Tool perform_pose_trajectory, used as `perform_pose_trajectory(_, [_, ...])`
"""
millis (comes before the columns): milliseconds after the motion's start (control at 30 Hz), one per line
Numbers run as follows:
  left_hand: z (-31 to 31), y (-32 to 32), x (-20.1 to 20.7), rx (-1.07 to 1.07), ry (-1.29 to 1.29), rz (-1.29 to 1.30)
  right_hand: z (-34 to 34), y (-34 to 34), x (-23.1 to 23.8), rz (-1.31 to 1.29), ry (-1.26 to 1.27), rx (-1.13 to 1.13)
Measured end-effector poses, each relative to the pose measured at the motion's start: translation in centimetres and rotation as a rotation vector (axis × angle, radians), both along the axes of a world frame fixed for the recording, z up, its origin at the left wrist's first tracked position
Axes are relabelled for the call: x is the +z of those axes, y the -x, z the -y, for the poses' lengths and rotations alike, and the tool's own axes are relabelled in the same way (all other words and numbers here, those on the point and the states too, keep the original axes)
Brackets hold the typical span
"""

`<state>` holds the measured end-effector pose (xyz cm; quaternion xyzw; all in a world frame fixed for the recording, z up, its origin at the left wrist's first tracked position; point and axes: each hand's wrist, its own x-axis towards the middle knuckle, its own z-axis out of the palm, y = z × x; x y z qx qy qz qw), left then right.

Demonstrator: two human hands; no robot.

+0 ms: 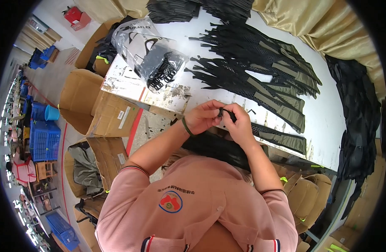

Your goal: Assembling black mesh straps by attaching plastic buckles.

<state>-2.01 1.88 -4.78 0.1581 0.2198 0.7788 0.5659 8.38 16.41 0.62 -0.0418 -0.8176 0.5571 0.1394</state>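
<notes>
Over the table's near edge, my left hand (202, 118) pinches a small black plastic buckle at the end of a black webbing strap (230, 114). My right hand (241, 125) closes thumb and fingers on the strap just beside it. Fingers partly hide the buckle, so its exact shape is unclear. From under my right hand a black mesh and grey-green fabric panel (281, 139) stretches right along the table edge. Beyond my hands lie stacked panels of the same kind (260, 69), strap ends pointing left.
A clear plastic bag (153, 52) with black buckles spilling from its mouth lies on the white table (239, 103), back left. Cardboard boxes (111, 115) stand left of the table, another box (306, 197) at lower right. Black fabric (354, 122) hangs at the right.
</notes>
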Motion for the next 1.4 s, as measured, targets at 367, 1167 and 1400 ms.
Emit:
perform_pose_trajectory(367, [-0.4, -0.8, 0.2, 0.005, 0.054, -0.177, -0.8, -2.4, -0.1, 0.189, 0.444, 0.059])
perform_pose_trajectory(1167, [-3.2, -3.8, 1.3, 0.444, 0.310, -0.433, 0.2, -2.6, 0.7, -0.219, -0.084, -0.049])
perform_pose_trajectory(1400, [-2.8, -4.4, 2.3, 0.534, 0.256, -0.569, -0.6, -2.3, -0.3, 0.118, 0.635, -0.080])
